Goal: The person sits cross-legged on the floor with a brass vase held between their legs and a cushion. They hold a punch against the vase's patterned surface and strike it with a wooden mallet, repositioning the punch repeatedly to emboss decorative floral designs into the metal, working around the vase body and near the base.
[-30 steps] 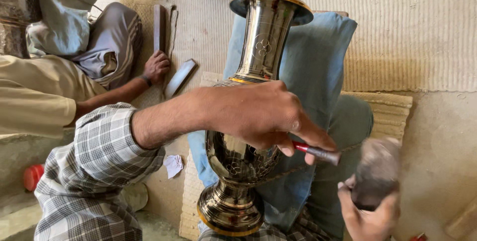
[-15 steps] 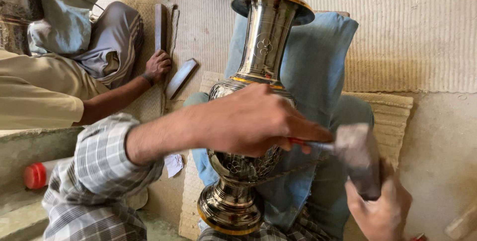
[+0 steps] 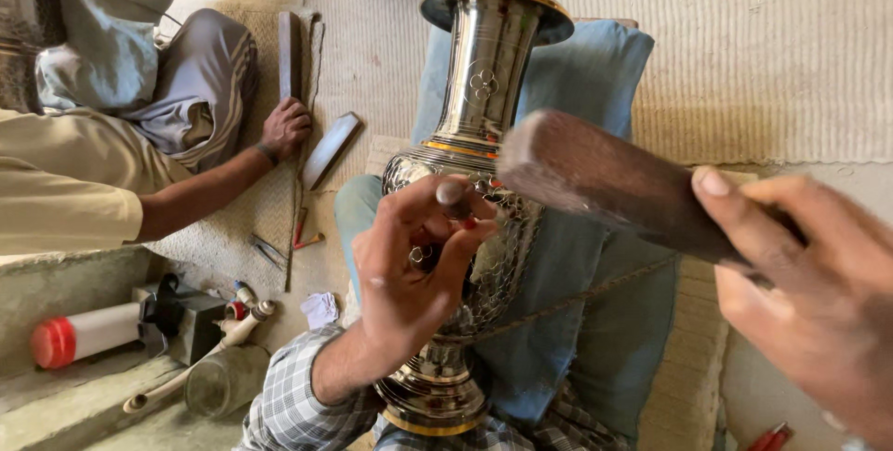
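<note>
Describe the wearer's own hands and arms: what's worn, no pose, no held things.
The left hand is bare, with a ring on one finger. Its forearm is bare up to a grey-and-white checked sleeve, pushed up toward the elbow. The right hand is bare and ungloved; its sleeve is out of view.

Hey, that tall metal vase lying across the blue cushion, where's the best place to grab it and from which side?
Probably the slim neck of the vase, reached from above on the side away from the left hand. The neck is the narrowest stretch, bare and uncovered, and the flared rim above it would stop a grip sliding off. The patterned belly is wide and already taken up by the punch.
</note>
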A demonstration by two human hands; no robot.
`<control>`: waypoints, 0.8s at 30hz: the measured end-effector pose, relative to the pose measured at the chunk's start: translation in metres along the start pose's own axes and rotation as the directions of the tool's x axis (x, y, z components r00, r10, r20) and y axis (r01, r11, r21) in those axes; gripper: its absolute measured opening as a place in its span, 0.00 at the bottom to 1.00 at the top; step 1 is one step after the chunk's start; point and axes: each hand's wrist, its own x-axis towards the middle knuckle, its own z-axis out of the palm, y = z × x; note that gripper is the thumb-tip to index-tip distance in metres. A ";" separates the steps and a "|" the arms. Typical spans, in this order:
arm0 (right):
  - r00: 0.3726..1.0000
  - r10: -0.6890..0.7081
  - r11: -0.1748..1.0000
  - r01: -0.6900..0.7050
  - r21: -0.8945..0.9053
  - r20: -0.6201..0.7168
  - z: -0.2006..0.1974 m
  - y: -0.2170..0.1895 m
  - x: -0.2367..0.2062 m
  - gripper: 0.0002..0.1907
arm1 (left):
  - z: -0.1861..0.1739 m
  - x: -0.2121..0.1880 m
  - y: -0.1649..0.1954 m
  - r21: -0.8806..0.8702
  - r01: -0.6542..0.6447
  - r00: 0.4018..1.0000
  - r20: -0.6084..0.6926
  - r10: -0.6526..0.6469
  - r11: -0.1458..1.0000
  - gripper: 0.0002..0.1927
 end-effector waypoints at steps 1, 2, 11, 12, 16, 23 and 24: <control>1.000 0.010 0.999 -0.012 0.052 0.027 -0.008 -0.005 0.011 0.44 | 0.000 -0.001 0.000 -0.009 -0.002 1.000 -0.003 0.002 1.000 0.21; 0.999 0.044 0.991 -0.047 0.124 0.029 -0.014 -0.008 0.022 0.42 | 0.000 -0.001 0.000 -0.017 -0.002 1.000 -0.006 0.002 1.000 0.21; 0.926 -0.207 0.978 0.209 0.028 0.316 -0.042 -0.001 0.044 0.48 | 0.005 -0.024 -0.024 0.212 -0.138 0.986 -0.068 0.156 0.968 0.18; 0.917 -0.210 0.975 0.221 0.007 0.338 -0.046 -0.002 0.047 0.48 | 0.007 -0.028 -0.026 0.258 -0.202 0.968 -0.095 0.233 0.945 0.19; 0.860 -0.183 0.936 0.301 -0.185 0.476 -0.065 -0.026 0.072 0.58 | 0.014 -0.042 -0.027 -0.041 0.044 0.981 -0.185 -0.050 0.998 0.21; 0.888 -0.269 0.955 0.297 -0.019 0.373 -0.056 -0.037 0.086 0.55 | 0.016 -0.044 -0.029 -0.184 0.092 0.972 -0.195 -0.128 0.979 0.23; 0.912 -0.191 0.976 0.217 -0.032 0.363 -0.059 -0.030 0.081 0.55 | 0.016 -0.044 -0.029 -0.167 0.116 0.971 -0.186 -0.147 0.979 0.23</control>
